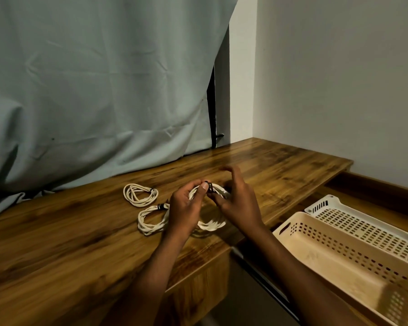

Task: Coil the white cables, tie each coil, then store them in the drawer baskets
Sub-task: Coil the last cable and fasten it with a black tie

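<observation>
A person is working at a wooden desk (80,231), fastening a dark tie (210,186) around a coil of white cable (212,224) that both hands are holding up just above the desktop. The left hand (186,208) is gripping the near side of the coil, its thumb pressing beside the tie, while the right hand (236,203) is pinching the cable on the other side of the tie, with two fingers lifting free. Two other coils are lying on the desk to the left: the far coil (140,194) and, nearer the hands, a second coil (151,220), each already wearing a dark tie. To the right, a drawer is standing open with a beige perforated basket (339,250) and, behind it, a white basket (363,222); neither is showing any cable inside. Judging from this, coiling looks finished, tying appears to be on its last coil, and storing all three in the baskets is not yet begun. A pale curtain (104,78) is hanging behind the desk.
</observation>
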